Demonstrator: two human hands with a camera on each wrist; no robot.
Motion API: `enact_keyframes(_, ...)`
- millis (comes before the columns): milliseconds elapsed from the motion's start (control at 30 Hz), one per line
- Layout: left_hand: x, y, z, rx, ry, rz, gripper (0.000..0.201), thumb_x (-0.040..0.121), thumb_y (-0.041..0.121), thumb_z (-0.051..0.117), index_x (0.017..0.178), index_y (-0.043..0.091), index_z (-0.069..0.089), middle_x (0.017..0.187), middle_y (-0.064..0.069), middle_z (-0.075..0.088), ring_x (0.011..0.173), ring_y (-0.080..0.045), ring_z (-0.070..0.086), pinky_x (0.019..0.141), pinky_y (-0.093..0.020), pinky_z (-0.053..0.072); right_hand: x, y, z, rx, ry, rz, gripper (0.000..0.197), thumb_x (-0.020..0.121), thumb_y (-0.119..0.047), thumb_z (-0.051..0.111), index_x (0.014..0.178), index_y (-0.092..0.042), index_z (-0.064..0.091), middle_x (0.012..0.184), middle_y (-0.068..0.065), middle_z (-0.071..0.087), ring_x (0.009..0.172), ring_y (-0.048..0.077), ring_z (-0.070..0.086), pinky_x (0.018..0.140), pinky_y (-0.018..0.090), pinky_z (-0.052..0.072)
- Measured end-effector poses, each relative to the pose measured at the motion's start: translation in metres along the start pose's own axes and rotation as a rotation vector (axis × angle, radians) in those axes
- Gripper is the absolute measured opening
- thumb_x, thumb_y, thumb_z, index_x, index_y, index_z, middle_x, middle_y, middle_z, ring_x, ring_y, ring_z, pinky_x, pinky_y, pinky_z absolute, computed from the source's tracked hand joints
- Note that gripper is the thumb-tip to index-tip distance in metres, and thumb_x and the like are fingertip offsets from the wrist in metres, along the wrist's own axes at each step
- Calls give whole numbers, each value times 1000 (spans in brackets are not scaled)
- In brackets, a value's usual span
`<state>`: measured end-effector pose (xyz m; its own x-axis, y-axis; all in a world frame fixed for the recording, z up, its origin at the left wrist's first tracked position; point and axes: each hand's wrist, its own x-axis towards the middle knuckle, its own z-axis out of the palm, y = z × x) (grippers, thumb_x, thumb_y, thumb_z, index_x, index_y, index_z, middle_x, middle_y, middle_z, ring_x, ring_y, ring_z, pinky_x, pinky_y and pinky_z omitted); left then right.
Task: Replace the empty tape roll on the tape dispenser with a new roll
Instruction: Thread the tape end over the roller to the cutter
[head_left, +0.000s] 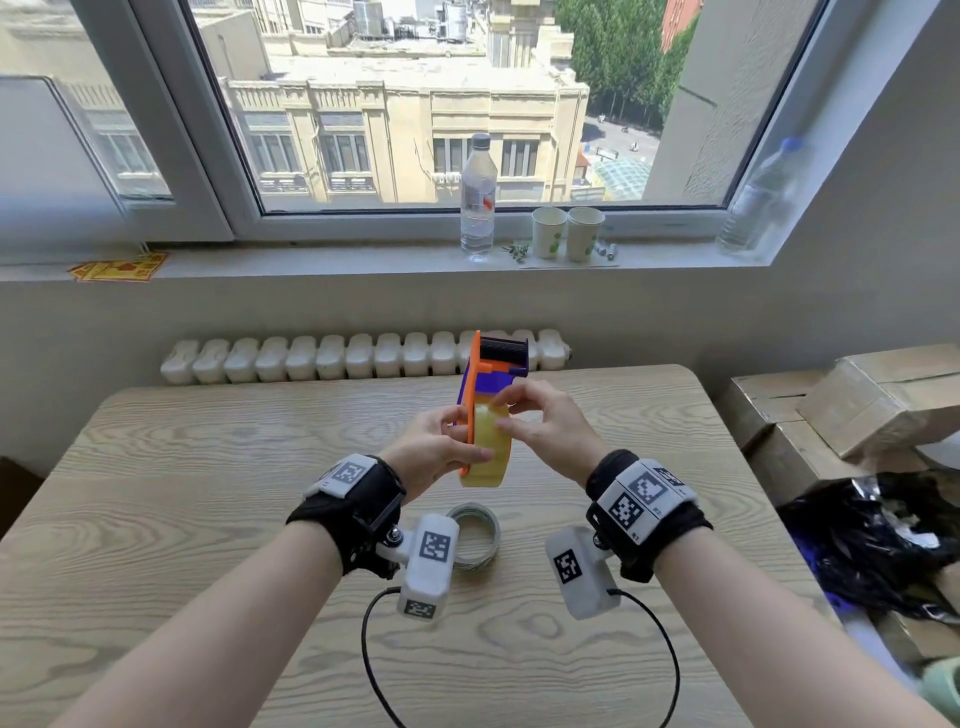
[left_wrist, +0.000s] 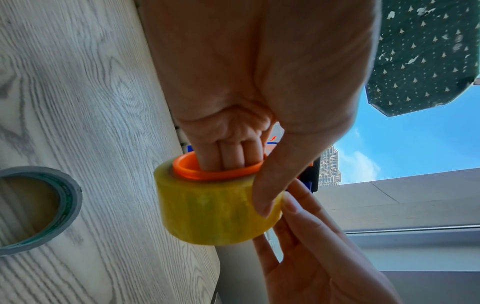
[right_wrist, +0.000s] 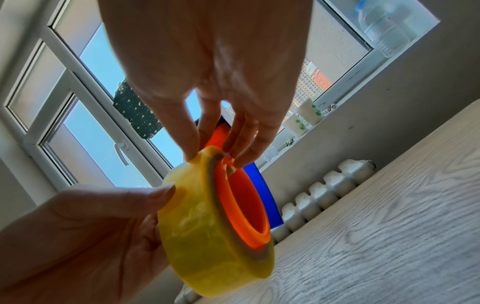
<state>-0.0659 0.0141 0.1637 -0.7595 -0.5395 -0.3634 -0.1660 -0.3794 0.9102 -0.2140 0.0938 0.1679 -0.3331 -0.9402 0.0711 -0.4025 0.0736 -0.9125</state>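
Observation:
Above the table I hold the orange and blue tape dispenser (head_left: 485, 374) upright, its black roller on top. The new yellow tape roll (head_left: 491, 447) (left_wrist: 218, 209) (right_wrist: 197, 226) sits on the dispenser's orange hub (left_wrist: 215, 172) (right_wrist: 246, 205). My left hand (head_left: 441, 447) (left_wrist: 249, 174) grips it, fingers curled inside the hub and thumb (right_wrist: 155, 195) pressed on the roll's outer face. My right hand (head_left: 540, 421) (right_wrist: 215, 156) pinches the roll's upper rim between thumb and fingers. The empty grey roll (head_left: 474, 538) (left_wrist: 39, 209) lies flat on the wooden table (head_left: 208, 519), just below my hands.
A radiator (head_left: 311, 358) runs behind the table's far edge. On the windowsill stand a water bottle (head_left: 478, 197) and two paper cups (head_left: 566, 234). Cardboard boxes (head_left: 857, 400) and a black bag (head_left: 872, 530) crowd the right side.

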Motion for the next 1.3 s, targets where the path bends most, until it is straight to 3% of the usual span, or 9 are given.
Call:
enact_keyframes(167,1,0,1,30,19,-11,48,77,-12,62,123,-2,50,104,-18,67,93,-26,66,84,-32,54,-3,4,2,-77,-46,27,29,85,-9,62,113,-19,64,113,5,49,99,16,53,88,23,42)
enact_keyframes(300,0,-1,2,81,18,-18,48,76,-11,63,122,-4,51,102,-18,68,91,-24,67,86,-33,53,-5,3,-1,-98,-57,22,18,85,-9,62,98,-21,65,112,8,51,102,19,53,91,25,43)
enact_keyframes(400,-1,-2,4,119,22,-28,49,76,-10,64,122,-4,50,108,-22,67,98,-28,65,92,-39,50,-4,4,-1,-90,-70,56,13,84,-5,61,94,-12,66,112,9,48,100,18,51,81,8,41)
enact_keyframes(467,-1,0,5,136,30,-28,48,76,-10,64,122,-3,51,113,-25,65,102,-31,64,97,-43,47,-5,4,0,-78,-67,61,12,85,-5,61,93,-13,65,112,8,48,99,17,51,75,5,41)
enact_keyframes(633,0,3,5,160,18,-32,38,77,-9,64,111,6,56,101,-15,70,91,-21,67,87,-33,52,-4,4,-1,-82,-91,49,24,85,-6,60,104,-20,60,113,8,48,101,18,52,79,10,41)
enact_keyframes(967,0,-4,6,185,35,-65,49,74,-8,68,120,0,54,110,-23,68,103,-31,65,97,-45,48,-6,7,-1,-111,-107,65,17,84,-5,62,91,-20,60,119,12,49,101,22,52,79,12,42)
enact_keyframes(1067,1,-4,7,165,49,-74,48,74,-7,68,120,-2,55,115,-24,66,105,-32,64,97,-44,48,-7,10,1,-114,-49,47,21,83,-8,63,100,-19,61,114,12,53,98,20,54,78,12,42)
enact_keyframes(1233,2,-2,6,152,50,-69,41,77,-6,66,117,-4,57,114,-23,66,100,-28,64,89,-35,51,-11,7,1,-261,12,-52,20,83,-14,64,103,-17,65,105,-3,59,97,16,57,83,28,48)
enact_keyframes(1300,2,-2,6,147,47,-70,39,78,-5,65,116,-6,57,112,-23,66,97,-27,64,87,-33,52,-12,5,1,-299,-16,-97,25,84,-12,62,108,-18,63,109,-1,65,100,18,60,87,32,50)
